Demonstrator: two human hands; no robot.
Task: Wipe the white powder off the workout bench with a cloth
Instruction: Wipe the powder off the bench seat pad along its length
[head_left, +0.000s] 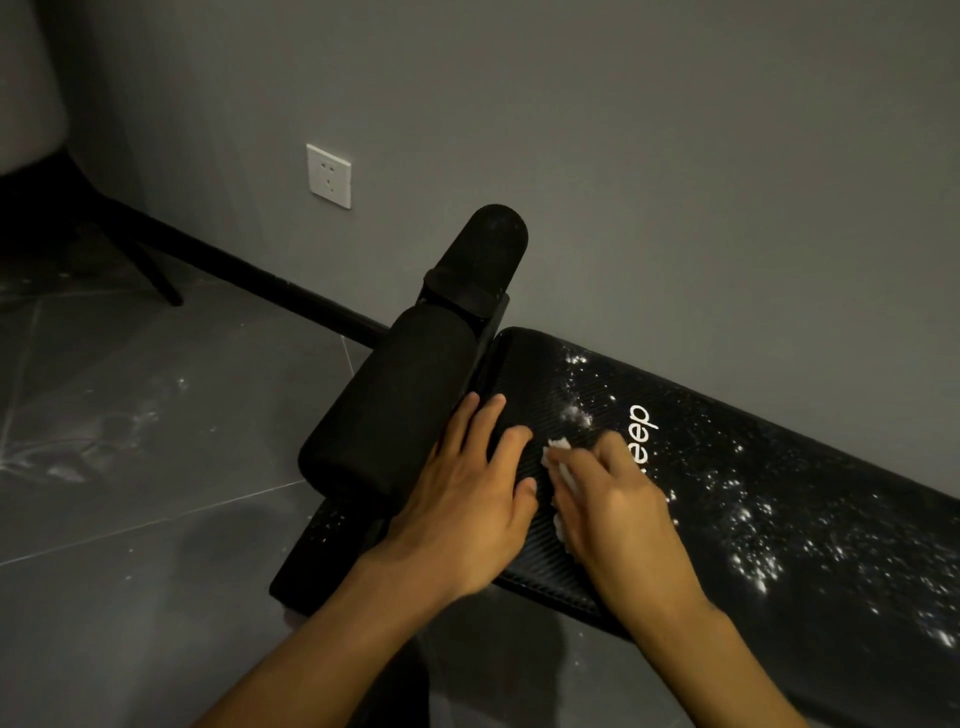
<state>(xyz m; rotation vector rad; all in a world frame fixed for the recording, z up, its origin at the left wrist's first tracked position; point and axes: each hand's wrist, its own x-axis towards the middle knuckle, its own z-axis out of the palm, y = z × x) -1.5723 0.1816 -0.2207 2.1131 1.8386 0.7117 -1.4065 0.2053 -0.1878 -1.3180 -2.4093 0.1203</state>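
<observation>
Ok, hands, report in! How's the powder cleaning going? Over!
Left hand flat on bench, empty. Right hand pressing white cloth down. Powder still thick rightward. Nothing blocking.

Powder-speckled black bench (727, 467), crumpled cloth (560, 446)

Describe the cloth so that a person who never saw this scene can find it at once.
Start at the long black workout bench by the grey wall, near its foam rollers. Two hands rest on the pad there; the cloth is the crumpled white wad under the right hand. Unlike the scattered white powder, it is one solid piece, peeking out beside the fingers.
</observation>
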